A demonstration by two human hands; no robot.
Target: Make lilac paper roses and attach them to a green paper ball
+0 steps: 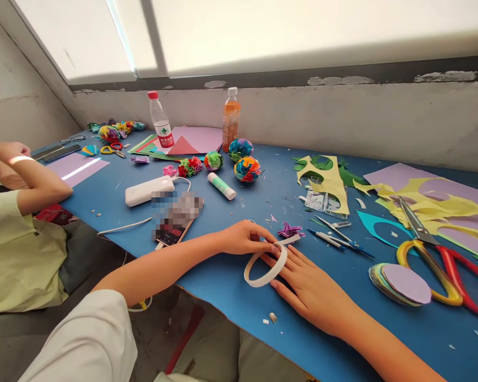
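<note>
A narrow roll of white tape point(266, 278) stands tilted between my hands above the blue table, with a short loose end reaching right. My left hand point(245, 237) is closed, pinching the tape at the top of the roll. My right hand point(308, 286) lies palm down with fingers stretched out and apart. Its index finger shows through the ring, and its thumb is close to the roll's lower right edge. Just beyond the fingers lies a small purple folded-paper flower point(290, 230). Where the left fingertips meet the tape is partly hidden.
Large scissors point(426, 239) and stacked paper circles point(407, 284) lie right, near pens point(334, 239) and yellow paper scraps point(430, 204). A phone point(181, 217), power bank point(149, 191), glue stick point(222, 185), paper balls point(247, 168) and bottles point(231, 119) stand beyond. Another person's arm point(40, 178) rests left.
</note>
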